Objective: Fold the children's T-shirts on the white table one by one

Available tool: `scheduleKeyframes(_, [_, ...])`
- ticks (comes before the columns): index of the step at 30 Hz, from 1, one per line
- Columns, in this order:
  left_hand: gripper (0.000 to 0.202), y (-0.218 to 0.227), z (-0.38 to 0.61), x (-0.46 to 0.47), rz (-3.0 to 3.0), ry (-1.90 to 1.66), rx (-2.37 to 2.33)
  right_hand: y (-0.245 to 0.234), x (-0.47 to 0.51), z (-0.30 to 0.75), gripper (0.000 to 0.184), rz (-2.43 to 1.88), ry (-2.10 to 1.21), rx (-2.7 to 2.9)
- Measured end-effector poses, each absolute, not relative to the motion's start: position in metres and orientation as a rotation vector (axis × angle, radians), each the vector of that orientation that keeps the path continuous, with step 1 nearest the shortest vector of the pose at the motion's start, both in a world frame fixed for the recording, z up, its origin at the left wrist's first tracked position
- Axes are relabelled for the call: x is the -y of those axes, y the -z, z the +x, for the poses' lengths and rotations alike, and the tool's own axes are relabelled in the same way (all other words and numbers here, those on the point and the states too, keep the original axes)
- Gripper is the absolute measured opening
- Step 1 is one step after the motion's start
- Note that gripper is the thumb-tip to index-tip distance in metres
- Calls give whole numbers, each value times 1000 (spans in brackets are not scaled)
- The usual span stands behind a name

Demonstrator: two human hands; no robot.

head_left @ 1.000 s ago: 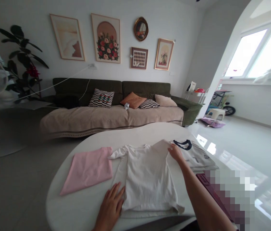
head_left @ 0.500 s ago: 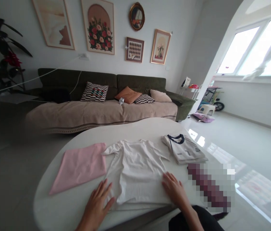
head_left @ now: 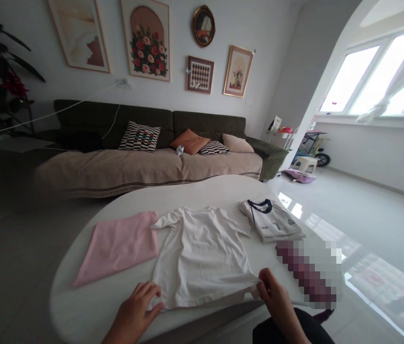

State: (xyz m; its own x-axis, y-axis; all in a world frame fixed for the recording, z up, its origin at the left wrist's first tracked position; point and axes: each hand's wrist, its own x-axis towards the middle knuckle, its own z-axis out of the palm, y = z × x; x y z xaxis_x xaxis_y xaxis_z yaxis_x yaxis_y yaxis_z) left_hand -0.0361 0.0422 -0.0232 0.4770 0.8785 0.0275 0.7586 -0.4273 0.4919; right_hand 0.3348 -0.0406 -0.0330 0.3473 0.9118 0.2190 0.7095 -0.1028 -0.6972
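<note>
Hands first: two are in view, both the person's own, both at the near hem of a white T-shirt (head_left: 202, 253). Left hand (head_left: 135, 308) has its fingers curled onto the left hem corner, gripping the cloth against the table. Right hand (head_left: 277, 298) pinches the right hem corner between thumb and fingers, lifting that corner slightly off the surface.

White T-shirt lies flat, spread open, neck pointing away from the person, in the middle of a white oval table (head_left: 202, 191).

Garments on the table, counted: three. One is the spread T-shirt. One pink garment (head_left: 119, 246), folded flat, lies just beside it on the left, touching or nearly touching its sleeve. One white jersey with a dark collar (head_left: 271, 220), folded, lies near it on the right, apart from it.

A blurred dark red object (head_left: 295, 263) sits nearer than the jersey on the right; what it is cannot be told.

Beyond the table: one dark green sofa (head_left: 144, 119) with a beige throw, bearing four cushions. Five framed pictures hang on the wall above. One plant (head_left: 1, 71) stands at far left.
</note>
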Motion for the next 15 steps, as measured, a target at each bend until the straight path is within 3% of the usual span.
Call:
scheduleKeyframes(3, [30,14,-26,-39,2335,-271,-1429,5,29,331,23,-1900,-292,1302])
scheduleKeyframes(6, [15,15,-23,-43,2298,-291,-1456,-28,22,330,29,-1852,-287,1213])
scheduleKeyframes(12, [26,15,-44,-71,2099,-576,-1392,-72,11,335,28,-1938,-119,1232])
scheduleKeyframes(15, [19,4,-52,-91,1867,-777,-1440,-90,-3,334,23,-1970,-65,1354])
